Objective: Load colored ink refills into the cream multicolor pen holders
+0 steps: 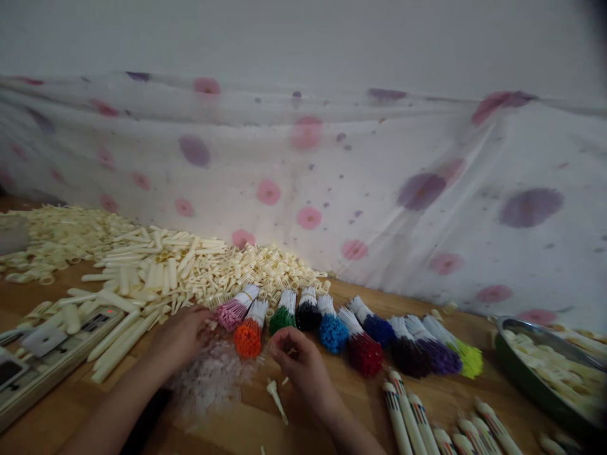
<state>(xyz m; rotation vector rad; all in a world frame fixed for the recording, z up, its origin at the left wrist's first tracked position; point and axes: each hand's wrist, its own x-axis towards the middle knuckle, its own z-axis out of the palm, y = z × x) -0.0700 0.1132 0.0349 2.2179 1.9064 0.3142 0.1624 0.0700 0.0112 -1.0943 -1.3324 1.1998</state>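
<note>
My left hand (184,333) reaches to the near edge of a heap of small cream plastic pen parts (258,268). Its fingers are bent together, and what lies between them is too small to make out. A loose pile of clear plastic pieces (213,379) lies beside and below it. My right hand (303,366) hovers just right of an orange-tipped refill bundle (250,332), thumb and fingers curled into a pinch whose content is hidden. Below its fingers, a cream cone-shaped pen part (277,401) rests on the wooden table (251,433).
Bundles of colored pen refills (363,347) stretch rightward. Several multicolor pens (408,411) lie front right, near a green bowl (526,373) of cream parts. At left are cream pen barrels (123,341) and a boxy device (61,360). A flowered plastic sheet (284,164) hangs behind.
</note>
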